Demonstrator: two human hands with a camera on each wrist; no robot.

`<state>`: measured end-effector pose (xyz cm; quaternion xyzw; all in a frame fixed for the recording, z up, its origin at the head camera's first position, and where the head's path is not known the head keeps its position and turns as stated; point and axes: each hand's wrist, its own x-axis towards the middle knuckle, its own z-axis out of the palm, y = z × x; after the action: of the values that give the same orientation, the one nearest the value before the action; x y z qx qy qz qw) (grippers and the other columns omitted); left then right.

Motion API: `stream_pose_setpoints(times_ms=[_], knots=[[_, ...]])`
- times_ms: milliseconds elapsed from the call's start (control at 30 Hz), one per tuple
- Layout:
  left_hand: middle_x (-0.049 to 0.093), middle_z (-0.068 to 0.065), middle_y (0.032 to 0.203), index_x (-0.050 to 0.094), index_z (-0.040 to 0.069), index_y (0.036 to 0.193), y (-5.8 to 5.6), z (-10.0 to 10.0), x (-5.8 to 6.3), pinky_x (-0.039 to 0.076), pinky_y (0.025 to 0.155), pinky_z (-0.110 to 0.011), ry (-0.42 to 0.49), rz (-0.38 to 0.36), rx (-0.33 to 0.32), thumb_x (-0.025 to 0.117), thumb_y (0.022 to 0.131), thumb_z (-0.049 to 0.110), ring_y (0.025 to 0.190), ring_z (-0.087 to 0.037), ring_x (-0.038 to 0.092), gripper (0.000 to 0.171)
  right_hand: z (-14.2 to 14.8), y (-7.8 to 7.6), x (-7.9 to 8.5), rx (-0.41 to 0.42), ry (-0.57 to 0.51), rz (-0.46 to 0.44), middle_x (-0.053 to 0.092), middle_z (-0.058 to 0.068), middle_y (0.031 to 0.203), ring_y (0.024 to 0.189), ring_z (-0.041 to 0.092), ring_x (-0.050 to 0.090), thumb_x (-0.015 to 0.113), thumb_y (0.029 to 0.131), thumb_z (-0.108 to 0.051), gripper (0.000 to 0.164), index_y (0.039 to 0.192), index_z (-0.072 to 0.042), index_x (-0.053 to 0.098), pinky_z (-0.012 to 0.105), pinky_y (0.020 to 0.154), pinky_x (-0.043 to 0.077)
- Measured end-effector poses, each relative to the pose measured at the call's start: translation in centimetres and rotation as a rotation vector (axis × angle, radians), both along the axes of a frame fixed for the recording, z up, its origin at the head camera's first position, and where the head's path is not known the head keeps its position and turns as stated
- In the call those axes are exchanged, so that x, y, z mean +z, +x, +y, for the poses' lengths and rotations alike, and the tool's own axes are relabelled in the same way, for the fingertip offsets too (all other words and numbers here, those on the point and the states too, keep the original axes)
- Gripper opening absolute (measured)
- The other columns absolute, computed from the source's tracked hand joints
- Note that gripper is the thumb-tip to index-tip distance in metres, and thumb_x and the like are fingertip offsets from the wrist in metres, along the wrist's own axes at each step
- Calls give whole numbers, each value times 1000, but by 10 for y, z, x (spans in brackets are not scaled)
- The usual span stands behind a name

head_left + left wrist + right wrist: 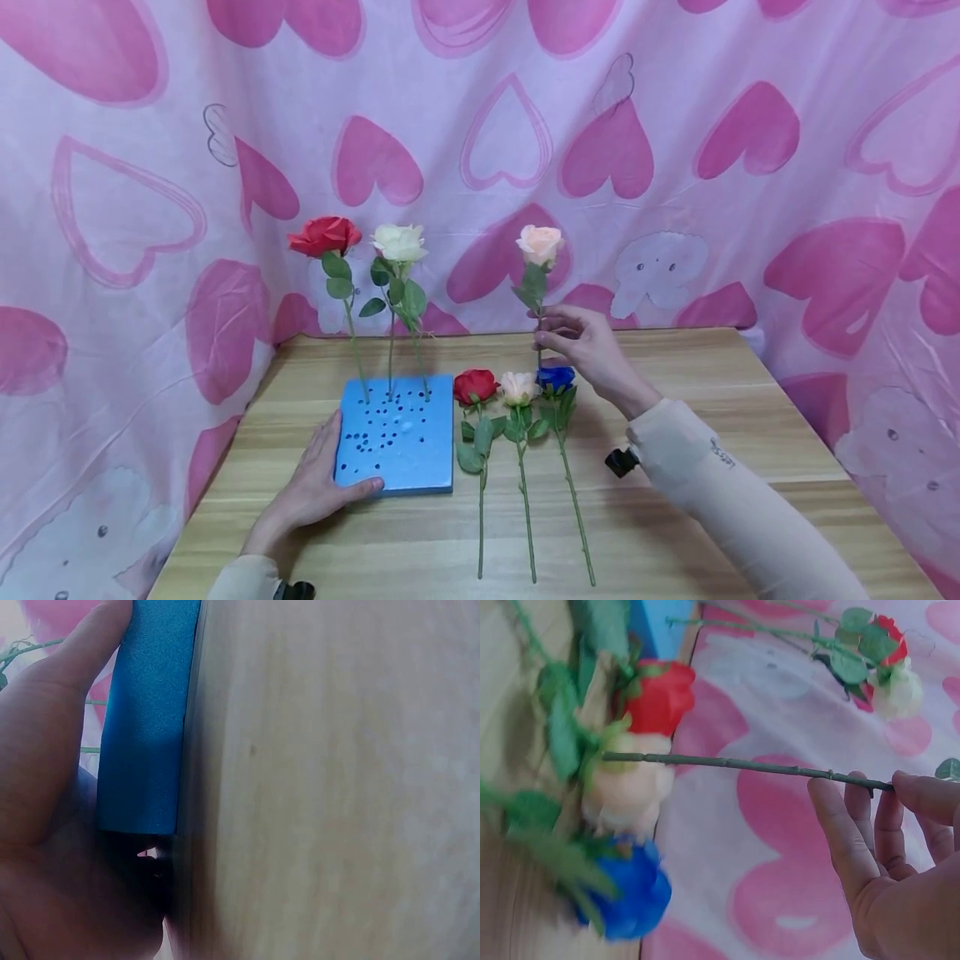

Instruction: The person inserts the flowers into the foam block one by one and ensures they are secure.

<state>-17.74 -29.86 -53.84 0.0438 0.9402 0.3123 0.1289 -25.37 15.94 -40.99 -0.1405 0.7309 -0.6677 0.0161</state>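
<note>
My right hand (pixel 581 342) pinches the thin stem of a pale peach rose (pixel 540 246) between thumb and fingertips. The rose is upright, with its stem end above the lying flowers; the right wrist view shows the bare lower stem (pixel 735 763) reaching out from the fingers. My left hand (pixel 315 475) rests against a blue foam block (pixel 431 458) full of small holes. Its fingers lie along the block's left side, the thumb across the front edge. Stuck upright in the back of the block are a red rose (pixel 326 237) and a white rose (pixel 400 243), with three stems showing.
Lying in a row right of the block are a red rose (pixel 476 387), a pale pink rose (pixel 519 388) and a blue rose (pixel 556 380), stems toward me. A heart-patterned pink curtain (pixel 510 133) hangs behind and beside the wooden table (pixel 735 400).
</note>
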Motion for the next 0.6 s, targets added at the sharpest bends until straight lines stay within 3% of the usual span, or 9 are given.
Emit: stream_pose_setpoints(times_ms=[167, 367, 600], knots=[[-5, -28, 185, -11, 4, 177, 0, -2, 0, 4, 133, -75, -3, 22, -1, 84, 88, 72, 168, -57, -4, 147, -28, -5, 5, 53, -39, 11, 74, 23, 115, 103, 27, 78, 73, 109, -6, 32, 140, -3, 73, 57, 92, 67], [-4, -28, 185, -10, 3, 177, 1, -1, 1, 6, 133, -75, 1, 43, -4, 85, 87, 72, 169, -57, -3, 147, -60, -7, 11, 103, -80, 29, 76, 20, 116, 113, 43, 74, 72, 109, -6, 28, 137, -4, 75, 64, 97, 64], [-3, -29, 185, -8, 3, 177, 2, -1, 0, 6, 133, -75, 8, 45, -10, 85, 87, 71, 169, -56, -3, 147, -88, -9, 13, 126, -110, 5, 76, 18, 119, 108, 30, 77, 71, 110, -5, 29, 139, -4, 73, 65, 99, 63]])
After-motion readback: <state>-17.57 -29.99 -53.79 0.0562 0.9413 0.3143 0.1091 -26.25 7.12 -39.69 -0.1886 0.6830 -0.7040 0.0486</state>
